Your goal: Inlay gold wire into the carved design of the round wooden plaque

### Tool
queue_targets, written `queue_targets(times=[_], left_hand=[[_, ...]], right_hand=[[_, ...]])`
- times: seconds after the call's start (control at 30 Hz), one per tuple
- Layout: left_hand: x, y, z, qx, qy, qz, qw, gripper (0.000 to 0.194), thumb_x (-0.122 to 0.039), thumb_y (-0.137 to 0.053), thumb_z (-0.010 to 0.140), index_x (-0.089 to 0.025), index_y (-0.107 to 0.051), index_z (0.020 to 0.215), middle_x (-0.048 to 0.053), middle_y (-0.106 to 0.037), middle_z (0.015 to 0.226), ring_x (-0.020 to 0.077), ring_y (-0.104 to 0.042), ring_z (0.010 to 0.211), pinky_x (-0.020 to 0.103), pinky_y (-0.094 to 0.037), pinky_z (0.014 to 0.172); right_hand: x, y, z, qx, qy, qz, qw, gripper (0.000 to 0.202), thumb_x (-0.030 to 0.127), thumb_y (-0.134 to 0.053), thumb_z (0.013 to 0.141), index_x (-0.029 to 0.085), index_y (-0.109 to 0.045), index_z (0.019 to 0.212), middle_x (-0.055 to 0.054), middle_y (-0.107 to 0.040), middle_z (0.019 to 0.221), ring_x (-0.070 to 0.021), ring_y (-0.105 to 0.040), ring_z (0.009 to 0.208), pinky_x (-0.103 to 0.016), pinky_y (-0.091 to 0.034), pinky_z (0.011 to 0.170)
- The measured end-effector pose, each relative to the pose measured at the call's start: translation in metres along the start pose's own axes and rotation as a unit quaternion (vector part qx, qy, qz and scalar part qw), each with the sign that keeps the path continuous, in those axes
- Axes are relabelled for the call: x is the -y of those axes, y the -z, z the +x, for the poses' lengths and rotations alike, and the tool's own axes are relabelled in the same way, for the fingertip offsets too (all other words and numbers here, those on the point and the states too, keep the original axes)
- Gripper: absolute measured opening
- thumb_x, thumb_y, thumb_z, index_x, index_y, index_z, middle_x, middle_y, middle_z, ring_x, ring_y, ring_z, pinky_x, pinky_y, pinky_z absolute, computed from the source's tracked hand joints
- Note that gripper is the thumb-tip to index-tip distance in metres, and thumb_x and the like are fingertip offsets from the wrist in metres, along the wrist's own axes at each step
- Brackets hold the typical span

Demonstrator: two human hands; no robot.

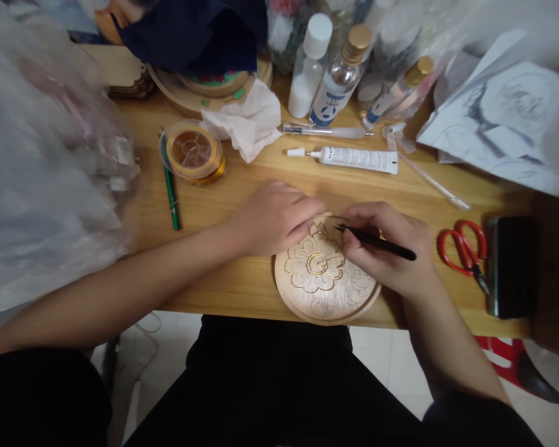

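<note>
A round wooden disc [328, 301] lies at the table's front edge, with a flower outlined in gold line and fainter drawn scrolls. My left hand [282, 217] rests on its upper left rim, palm down, fingers bent close together; nothing shows in it. At the disc's upper right, my right hand [389, 248] pinches a slim black tool [382, 242] like tweezers or a pen. The tool's dark tip is over the disc, just right of a small gold-lined petal. Whether the tip holds anything is too small to tell.
Red-handled scissors [463, 248] and a black phone-like object [513, 267] lie right. Behind are a white tube [358, 159], a pen [328, 131], bottles [335, 84] and crumpled tissue [249, 121]. A gold wire spool [193, 152], green pen [171, 202] and plastic bags [51, 167] are left.
</note>
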State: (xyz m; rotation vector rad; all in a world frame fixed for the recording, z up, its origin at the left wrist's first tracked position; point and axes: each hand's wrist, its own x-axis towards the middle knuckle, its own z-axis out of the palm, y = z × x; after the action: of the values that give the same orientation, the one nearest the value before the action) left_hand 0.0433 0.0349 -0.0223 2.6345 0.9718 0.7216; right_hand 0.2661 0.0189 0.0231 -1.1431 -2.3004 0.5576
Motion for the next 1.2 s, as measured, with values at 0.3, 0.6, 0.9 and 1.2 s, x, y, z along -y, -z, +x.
queue_targets(times=[0.3, 0.6, 0.9, 1.2], left_hand=[[-0.0036, 0.0029, 0.0025, 0.002, -0.036, 0.043, 0.998, 0.043, -0.029, -0.026, 0.103, -0.023, -0.068, 0.111, 0.003, -0.051, 0.081, 0.0169, -0.046, 0.073, 0.03, -0.033, 0.066], [-0.0046, 0.0019, 0.0036, 0.041, -0.013, 0.024, 0.999, 0.038, -0.034, -0.033, 0.104, -0.019, -0.068, 0.096, 0.001, -0.046, 0.08, 0.0147, -0.041, 0.075, 0.029, -0.036, 0.071], [-0.0047, 0.001, 0.003, 0.077, -0.006, 0.042, 0.996, 0.037, -0.035, -0.032, 0.105, -0.019, -0.065, 0.104, 0.0, -0.05, 0.085, 0.0148, -0.045, 0.08, 0.029, -0.037, 0.076], [-0.0038, -0.0001, 0.0021, 0.04, -0.007, 0.02, 0.999, 0.037, -0.035, -0.036, 0.102, -0.025, -0.071, 0.101, 0.004, -0.052, 0.081, 0.0178, -0.046, 0.075, 0.033, -0.034, 0.067]], right_hand=[[-0.0012, -0.0001, -0.0003, 0.008, 0.008, 0.013, 1.0, 0.022, 0.014, -0.061, 0.078, 0.024, -0.06, 0.098, 0.004, -0.07, 0.073, -0.0111, -0.064, 0.058, -0.022, -0.05, 0.054], [-0.0011, 0.0, -0.0006, 0.015, 0.011, 0.01, 1.0, 0.023, 0.013, -0.06, 0.079, 0.022, -0.06, 0.1, 0.003, -0.069, 0.074, -0.01, -0.062, 0.059, -0.021, -0.047, 0.053], [0.0007, -0.0002, -0.0012, 0.007, 0.011, -0.005, 1.0, 0.018, 0.016, -0.06, 0.079, 0.024, -0.06, 0.096, 0.003, -0.07, 0.074, -0.0107, -0.06, 0.055, -0.023, -0.046, 0.051], [0.0022, 0.006, -0.003, -0.108, -0.059, 0.046, 0.991, 0.012, 0.017, -0.062, 0.076, 0.024, -0.062, 0.086, 0.004, -0.065, 0.066, -0.011, -0.058, 0.053, -0.025, -0.047, 0.05]])
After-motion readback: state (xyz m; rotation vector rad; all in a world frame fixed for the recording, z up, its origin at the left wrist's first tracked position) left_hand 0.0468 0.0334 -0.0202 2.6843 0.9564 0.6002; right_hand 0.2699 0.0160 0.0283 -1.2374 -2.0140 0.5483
